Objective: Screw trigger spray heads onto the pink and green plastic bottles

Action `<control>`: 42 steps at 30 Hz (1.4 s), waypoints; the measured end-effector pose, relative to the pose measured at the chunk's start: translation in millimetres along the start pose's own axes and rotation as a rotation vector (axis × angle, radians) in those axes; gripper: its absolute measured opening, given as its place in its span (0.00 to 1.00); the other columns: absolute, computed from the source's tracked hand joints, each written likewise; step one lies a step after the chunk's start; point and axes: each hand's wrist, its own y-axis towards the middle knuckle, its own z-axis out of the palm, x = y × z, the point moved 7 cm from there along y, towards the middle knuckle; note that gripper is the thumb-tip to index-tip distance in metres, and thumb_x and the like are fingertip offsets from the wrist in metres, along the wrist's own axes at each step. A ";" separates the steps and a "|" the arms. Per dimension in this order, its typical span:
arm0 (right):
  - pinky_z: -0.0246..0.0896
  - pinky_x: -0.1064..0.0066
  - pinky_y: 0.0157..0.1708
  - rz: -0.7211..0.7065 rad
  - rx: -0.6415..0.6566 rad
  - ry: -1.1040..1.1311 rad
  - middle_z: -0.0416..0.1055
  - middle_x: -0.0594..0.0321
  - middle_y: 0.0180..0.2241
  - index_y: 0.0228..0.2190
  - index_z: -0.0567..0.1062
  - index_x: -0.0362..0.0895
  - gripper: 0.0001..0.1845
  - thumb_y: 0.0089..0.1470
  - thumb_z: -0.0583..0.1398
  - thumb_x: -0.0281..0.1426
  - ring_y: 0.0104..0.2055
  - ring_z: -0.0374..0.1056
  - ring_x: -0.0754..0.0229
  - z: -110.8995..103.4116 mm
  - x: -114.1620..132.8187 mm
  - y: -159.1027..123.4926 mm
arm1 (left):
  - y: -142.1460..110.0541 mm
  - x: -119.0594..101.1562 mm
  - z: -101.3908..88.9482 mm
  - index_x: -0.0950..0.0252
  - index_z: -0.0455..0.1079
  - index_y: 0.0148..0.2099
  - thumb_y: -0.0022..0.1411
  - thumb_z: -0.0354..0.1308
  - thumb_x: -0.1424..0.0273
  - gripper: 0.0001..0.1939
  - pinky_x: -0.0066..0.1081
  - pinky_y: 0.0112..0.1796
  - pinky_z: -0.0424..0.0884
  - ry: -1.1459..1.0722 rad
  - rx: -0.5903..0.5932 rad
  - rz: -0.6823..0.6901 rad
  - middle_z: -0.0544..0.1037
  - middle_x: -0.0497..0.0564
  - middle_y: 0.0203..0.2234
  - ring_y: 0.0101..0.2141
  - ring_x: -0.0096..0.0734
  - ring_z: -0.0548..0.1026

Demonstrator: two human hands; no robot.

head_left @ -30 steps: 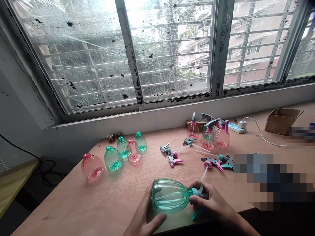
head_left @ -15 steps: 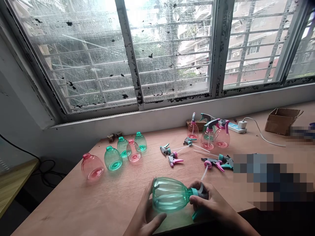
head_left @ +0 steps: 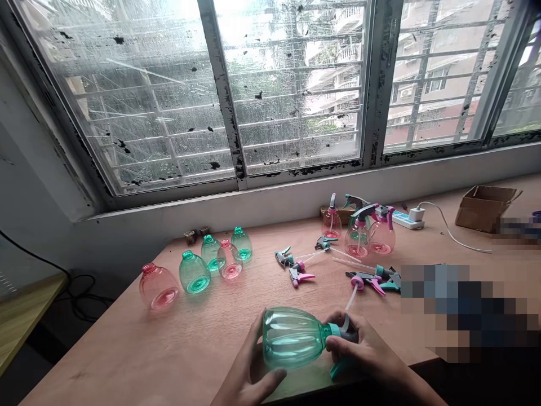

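A clear green spray bottle (head_left: 291, 338) lies sideways between my hands, just above the table's front edge. Its base rests in my left hand (head_left: 249, 366), whose fingers go behind the bottle while the thumb lies along the lower side. My right hand (head_left: 359, 344) grips the grey and teal trigger spray head (head_left: 344, 334) at the neck, with the teal trigger hanging below. Loose pink-collared and teal-collared trigger heads (head_left: 301, 273) with straws lie beyond my hands. Farther left stand open green bottles (head_left: 194, 275) and pink bottles (head_left: 158, 287) without heads.
Spray bottles with heads fitted (head_left: 381, 234) stand at the back, by the wall. Behind them is a power strip (head_left: 408, 220) with a white plug and cable (head_left: 443, 225). An open cardboard box (head_left: 482, 208) sits at the right. A blurred patch covers the right side.
The green bottle has turned a little about its length and its base has dipped slightly. Both hands keep nearly the same place and hold.
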 end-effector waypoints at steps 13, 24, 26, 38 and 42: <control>0.63 0.71 0.28 0.006 0.002 0.000 0.73 0.67 0.23 0.37 0.72 0.43 0.23 0.49 0.70 0.47 0.27 0.71 0.59 1.3 1.4 -0.5 | -2.3 2.5 -1.7 0.56 0.44 0.73 0.62 0.64 0.56 0.46 0.44 0.68 0.48 -0.031 0.013 -0.005 0.54 0.54 0.71 0.70 0.48 0.49; 0.61 0.73 0.25 -0.034 -0.003 0.070 0.72 0.69 0.22 0.37 0.71 0.42 0.22 0.52 0.69 0.45 0.24 0.70 0.61 0.1 3.4 0.3 | -0.5 -4.6 2.0 0.54 0.46 0.72 0.59 0.67 0.56 0.47 0.46 0.67 0.54 -0.037 0.008 0.051 0.55 0.55 0.71 0.69 0.53 0.54; 0.61 0.73 0.25 -0.042 -0.005 0.077 0.72 0.69 0.22 0.38 0.71 0.42 0.22 0.52 0.69 0.45 0.25 0.70 0.61 0.1 3.0 0.2 | 1.0 -4.4 1.6 0.54 0.48 0.71 0.59 0.67 0.55 0.46 0.46 0.66 0.55 -0.061 0.005 0.043 0.56 0.55 0.71 0.69 0.54 0.54; 0.64 0.73 0.27 -0.036 0.002 0.087 0.72 0.68 0.23 0.37 0.72 0.42 0.23 0.50 0.70 0.45 0.26 0.71 0.61 -0.4 2.2 2.6 | -1.1 -6.0 2.0 0.47 0.43 0.72 0.64 0.63 0.62 0.43 0.48 0.68 0.48 0.046 -0.010 0.100 0.57 0.52 0.70 0.69 0.48 0.55; 0.63 0.73 0.26 -0.034 -0.009 0.075 0.72 0.68 0.22 0.37 0.72 0.42 0.23 0.50 0.70 0.46 0.25 0.71 0.61 -0.7 3.0 1.7 | 0.3 2.4 -1.7 0.49 0.41 0.73 0.62 0.65 0.61 0.46 0.49 0.69 0.44 0.057 -0.024 0.097 0.53 0.52 0.72 0.70 0.49 0.51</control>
